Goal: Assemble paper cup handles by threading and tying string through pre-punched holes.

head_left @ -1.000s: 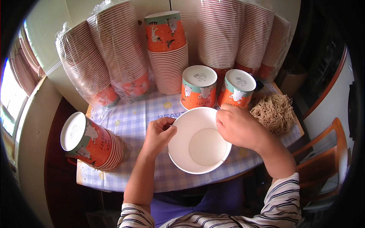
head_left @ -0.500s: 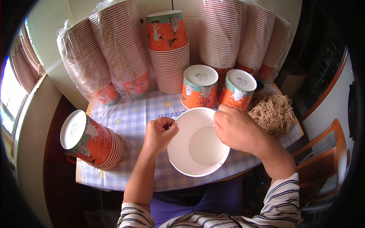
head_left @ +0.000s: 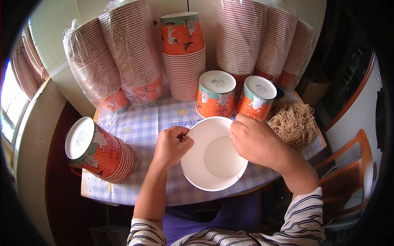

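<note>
A white-lined paper bucket [head_left: 223,160] faces me with its open mouth, at the near middle of the table. My left hand [head_left: 170,145] is closed in a pinch on its left rim. At the upper right rim, my right hand [head_left: 256,137] pinches the wall, its fingers partly hidden behind the knuckles. A small tan bit shows on the lower right rim; I cannot tell what it is. Just beyond the bucket, two orange and green buckets [head_left: 217,96] stand upside down side by side. To their right lies a heap of beige cord [head_left: 293,125].
A short stack of orange buckets [head_left: 104,153] leans at the left. Tall plastic-wrapped stacks [head_left: 131,49] line the back, with an unwrapped stack [head_left: 184,71] between them. A blue checked cloth [head_left: 143,135] covers the table. A wooden chair [head_left: 349,176] stands at the right.
</note>
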